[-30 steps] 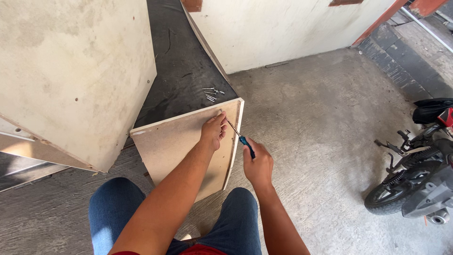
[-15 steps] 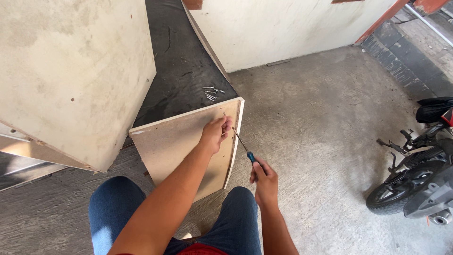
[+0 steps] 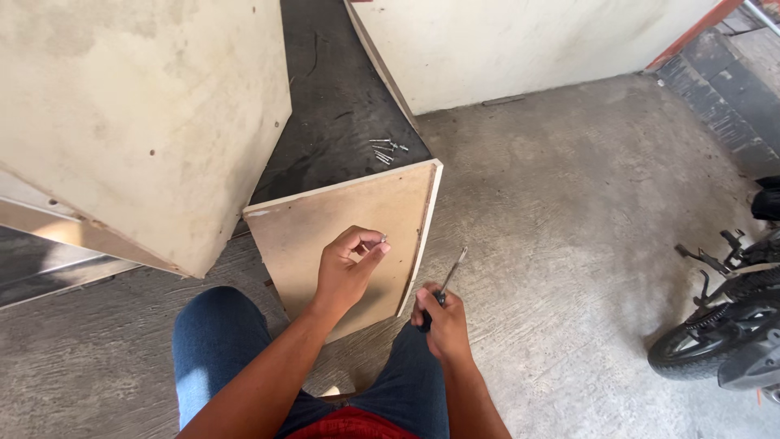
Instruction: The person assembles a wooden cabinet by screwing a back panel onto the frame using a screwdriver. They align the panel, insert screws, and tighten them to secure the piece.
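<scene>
Left hand [image 3: 345, 272]: pinching a small screw [image 3: 383, 239] between fingertips, hovering over the wooden board [image 3: 309, 232] at frame centre.
Right hand [image 3: 443, 325]: wrapping closed around a screwdriver [image 3: 447, 280], tip pointing up, just beside the board's right edge.
Loose screws [image 3: 386, 150]: lying on the dark floor [image 3: 325, 122] above the board.

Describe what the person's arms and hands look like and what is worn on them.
Both forearms are bare down to the wrists, with no sleeve in view. The left hand and the right hand wear no gloves, and no watch, ring or bracelet shows. Below them, blue jeans cover the knees and a strip of red garment shows at the bottom edge.
</scene>
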